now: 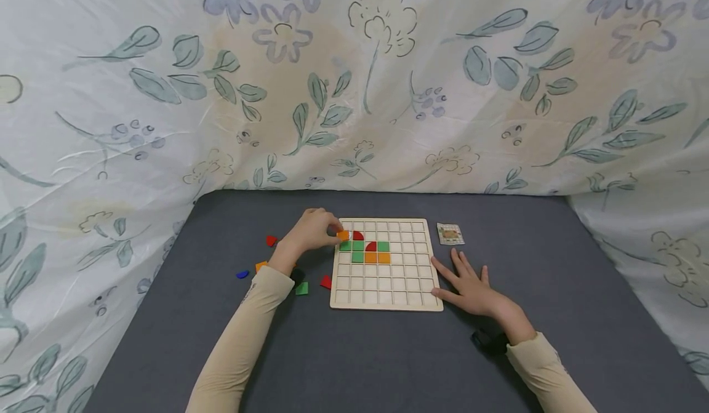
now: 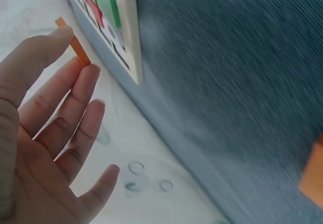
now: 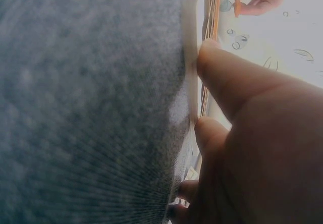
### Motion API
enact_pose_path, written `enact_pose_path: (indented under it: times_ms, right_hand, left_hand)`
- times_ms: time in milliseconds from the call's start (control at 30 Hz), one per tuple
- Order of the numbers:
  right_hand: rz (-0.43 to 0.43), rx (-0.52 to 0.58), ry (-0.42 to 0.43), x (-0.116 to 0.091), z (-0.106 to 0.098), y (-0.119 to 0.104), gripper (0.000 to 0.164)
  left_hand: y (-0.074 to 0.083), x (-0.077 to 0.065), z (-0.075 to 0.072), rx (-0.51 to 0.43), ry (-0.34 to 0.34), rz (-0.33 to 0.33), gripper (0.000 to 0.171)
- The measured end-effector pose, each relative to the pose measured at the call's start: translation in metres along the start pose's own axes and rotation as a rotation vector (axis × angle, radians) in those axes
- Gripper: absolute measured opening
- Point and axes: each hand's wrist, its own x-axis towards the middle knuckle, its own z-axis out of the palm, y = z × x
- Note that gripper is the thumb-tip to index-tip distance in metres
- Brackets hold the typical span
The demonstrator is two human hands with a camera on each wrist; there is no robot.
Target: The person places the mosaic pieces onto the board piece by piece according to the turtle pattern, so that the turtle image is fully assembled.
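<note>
My left hand [image 1: 312,229] pinches a thin orange square tile [image 2: 77,48] between thumb and fingertips, just above the upper left corner of the white gridded board [image 1: 410,284]. In the left wrist view the tile is seen edge-on, apart from the board. On the board lie green squares [image 1: 357,256], orange squares [image 1: 383,258] and red rounded pieces [image 1: 357,236], grouped at the upper left. My right hand [image 1: 471,290] lies spread at the board's right side. Its thumb and a finger touch that edge, as the right wrist view also shows.
Loose pieces lie left of the board: a red one [image 1: 271,240], a blue one [image 1: 242,274], a green one [image 1: 301,288], another red one [image 1: 326,282] and an orange one partly behind the left forearm. A small printed card [image 1: 450,234] rests beyond the right hand on the grey tabletop [image 1: 354,364].
</note>
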Motion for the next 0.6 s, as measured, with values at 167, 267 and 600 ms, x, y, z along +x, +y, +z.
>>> enact_pose_path:
  times_ms: [167,267,600]
  right_hand:
    - [0.0,-0.002,-0.001,0.0,0.0,0.001,0.074]
    - [0.0,-0.003,0.001,0.0,0.001,0.001,0.074]
    - [0.008,-0.005,0.003,-0.001,0.0,0.0,0.073]
  left_hand:
    - [0.012,0.008,0.006,-0.027,-0.018,0.013,0.023]
    - [0.018,0.012,0.011,-0.032,-0.025,0.033,0.022]
    - [0.037,0.023,0.017,-0.019,-0.033,0.123,0.022]
